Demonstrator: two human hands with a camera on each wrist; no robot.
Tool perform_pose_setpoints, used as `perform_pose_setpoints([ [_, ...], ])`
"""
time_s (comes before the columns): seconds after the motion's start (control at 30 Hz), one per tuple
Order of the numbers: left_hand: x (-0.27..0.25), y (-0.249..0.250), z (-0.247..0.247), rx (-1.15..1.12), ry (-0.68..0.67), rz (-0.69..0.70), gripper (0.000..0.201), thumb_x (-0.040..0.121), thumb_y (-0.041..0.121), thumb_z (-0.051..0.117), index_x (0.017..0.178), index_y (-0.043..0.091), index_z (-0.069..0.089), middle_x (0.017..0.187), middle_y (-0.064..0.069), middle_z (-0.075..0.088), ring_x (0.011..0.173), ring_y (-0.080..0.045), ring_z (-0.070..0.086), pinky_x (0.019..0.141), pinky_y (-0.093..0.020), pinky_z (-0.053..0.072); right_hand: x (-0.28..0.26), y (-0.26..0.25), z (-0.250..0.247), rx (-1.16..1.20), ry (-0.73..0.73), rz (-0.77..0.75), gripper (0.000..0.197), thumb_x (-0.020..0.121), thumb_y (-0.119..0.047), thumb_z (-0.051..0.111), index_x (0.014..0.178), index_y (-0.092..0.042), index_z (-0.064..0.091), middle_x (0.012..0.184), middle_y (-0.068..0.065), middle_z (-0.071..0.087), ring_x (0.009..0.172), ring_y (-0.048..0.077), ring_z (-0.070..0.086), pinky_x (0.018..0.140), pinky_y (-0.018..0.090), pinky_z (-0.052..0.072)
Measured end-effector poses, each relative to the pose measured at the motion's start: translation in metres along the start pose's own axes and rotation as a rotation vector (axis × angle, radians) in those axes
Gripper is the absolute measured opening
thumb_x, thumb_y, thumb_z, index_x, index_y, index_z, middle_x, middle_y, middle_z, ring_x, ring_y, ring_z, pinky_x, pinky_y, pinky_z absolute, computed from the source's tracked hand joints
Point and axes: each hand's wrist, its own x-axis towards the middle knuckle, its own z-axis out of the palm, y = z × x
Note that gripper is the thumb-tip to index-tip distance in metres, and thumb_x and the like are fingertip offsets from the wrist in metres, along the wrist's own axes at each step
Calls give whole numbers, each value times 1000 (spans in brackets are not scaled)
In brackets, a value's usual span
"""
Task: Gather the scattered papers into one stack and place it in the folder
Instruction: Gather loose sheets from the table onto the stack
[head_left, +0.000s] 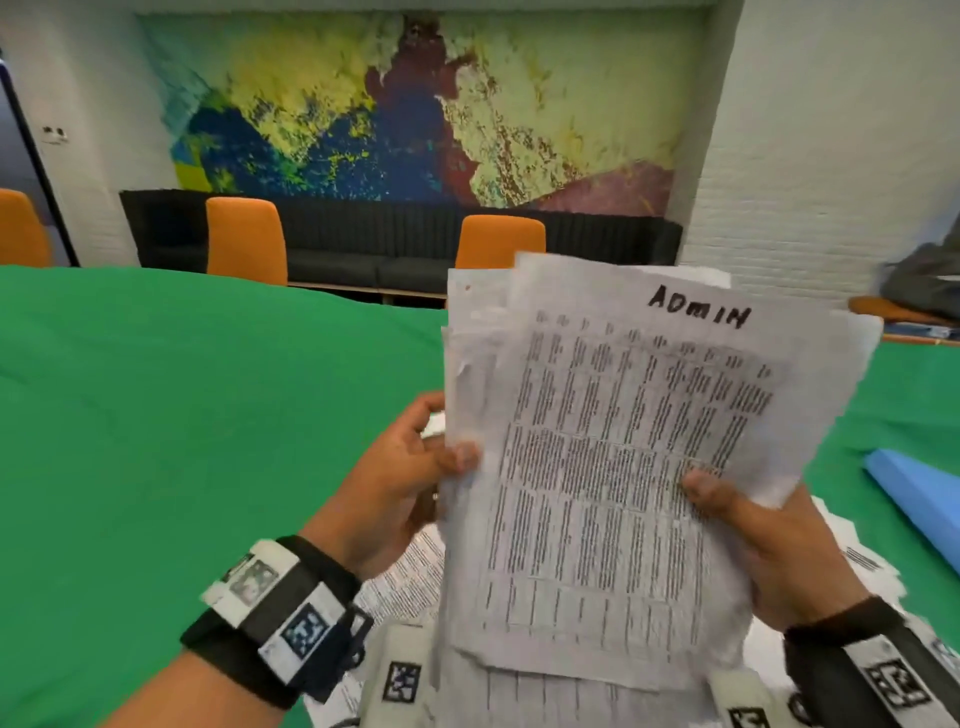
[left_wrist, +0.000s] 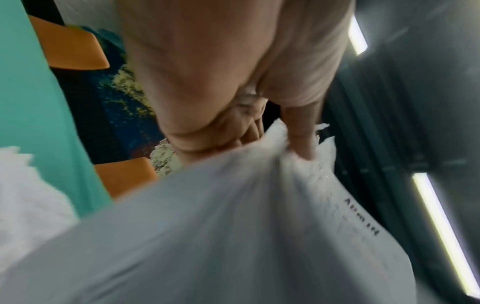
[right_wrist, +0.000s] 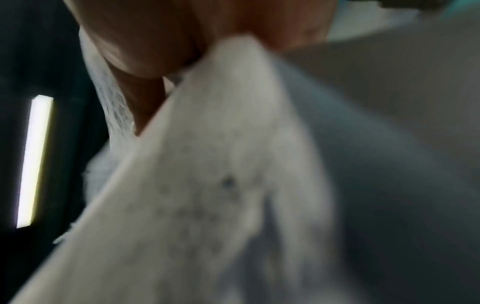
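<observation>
both hands hold a stack of papers (head_left: 613, 467) upright above the near edge of the green table (head_left: 182, 415), its top sheet a printed grid with "admin" handwritten across the top. the left hand (head_left: 395, 483) grips the stack's left edge, thumb pressed on the front and fingers curled behind; the left wrist view shows the same pinch on the paper's edge. the right hand (head_left: 769, 540) grips the lower right side, thumb on the front sheet and the other fingers hidden behind the pages; the right wrist view is blurred but shows fingers closed on paper. the sheets are uneven, edges fanned out at the top and right. more loose papers (head_left: 405, 577) lie flat on the table beneath the hands. a blue folder (head_left: 919, 493) lies on the table at the right, apart from the stack. orange chairs (head_left: 247, 239) stand at the table's far side.
</observation>
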Motion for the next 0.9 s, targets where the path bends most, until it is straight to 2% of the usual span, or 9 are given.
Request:
perform_pose_setpoints([
  [0.07,-12,-14,5,105,-62,-107,83,66,21,85,138,19,46,126,-15,69,109,-36,69,87,-46,59,-2,4,-1,38,62,15,37,84,2,58,114,-18,66,104,-5,80,95,13,76,73,20,61],
  [0.17,-24,-26,16,233,-125,-142,68,80,7,78,136,26,46,127,-2,70,115,-28,69,96,-46,57,-2,9,-2,69,68,68,37,81,-8,62,114,-21,69,111,4,78,99,23,76,76,32,63],
  [0.23,-23,-26,18,287,-61,-121,59,87,-3,69,133,27,46,124,2,72,112,-24,70,96,-48,57,0,12,-5,83,42,119,37,80,-8,62,114,-20,69,111,8,78,99,29,76,74,39,64],
  [0.33,-19,-26,19,352,26,-70,54,92,-5,61,129,32,47,121,5,72,109,-19,72,93,-45,59,3,11,-3,69,-18,165,42,75,-6,66,114,-20,71,115,14,75,108,38,71,85,54,60],
  [0.5,-5,-48,32,623,249,114,50,98,7,57,126,44,41,118,12,67,100,0,68,80,-19,58,5,7,14,-97,-49,-47,42,77,-12,77,112,-34,72,116,1,76,107,22,73,85,42,61],
  [0.57,-6,-62,32,517,281,78,53,91,7,66,126,42,45,118,10,70,102,-4,70,87,-31,59,0,17,18,-88,-61,-21,48,74,-25,86,116,-40,69,122,1,74,114,22,70,92,47,57],
  [0.63,-13,-68,27,393,299,0,54,86,11,75,126,35,48,119,5,70,102,-11,72,91,-43,59,-9,31,16,-44,-36,39,54,71,-25,83,121,-39,68,126,1,72,118,23,68,97,49,55],
  [0.73,-16,-72,17,365,366,-7,61,84,15,77,131,33,42,117,0,68,98,-13,73,84,-37,61,-17,42,14,-47,-32,91,48,74,-20,76,118,-38,69,123,3,74,114,24,70,91,46,59],
  [0.9,-8,-64,22,451,382,90,54,93,10,65,133,35,36,115,3,64,93,-7,70,84,-33,59,-14,47,9,-45,-29,145,72,59,-39,82,126,-24,60,119,8,74,108,32,72,86,54,60],
])
